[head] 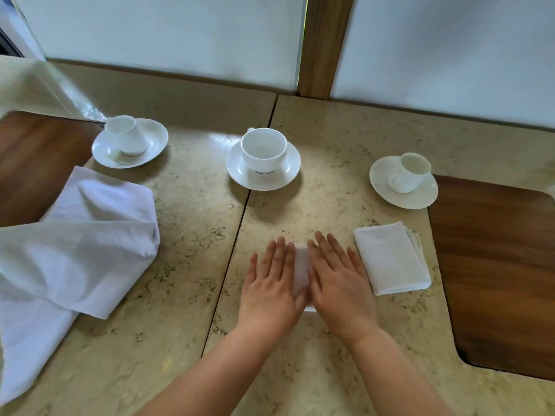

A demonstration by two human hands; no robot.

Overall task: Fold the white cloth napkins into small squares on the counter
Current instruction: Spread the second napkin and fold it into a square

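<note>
A small folded white napkin (301, 267) lies on the beige stone counter (186, 235), mostly hidden under both hands. My left hand (270, 286) presses flat on its left side with straight fingers. My right hand (338, 280) lies flat on its right side, fingers spread. A second napkin (392, 261), folded into a small square, rests on the counter just right of my right hand. A heap of loose, unfolded white napkins (75, 250) sprawls at the left, hanging over the counter's near edge.
Three white cups on saucers stand behind: one tipped at far left (129, 142), one upright in the middle (263, 159), one tipped at right (404, 181). Dark wooden insets lie at the right (495, 265) and far left (36, 163). A white wall closes the back.
</note>
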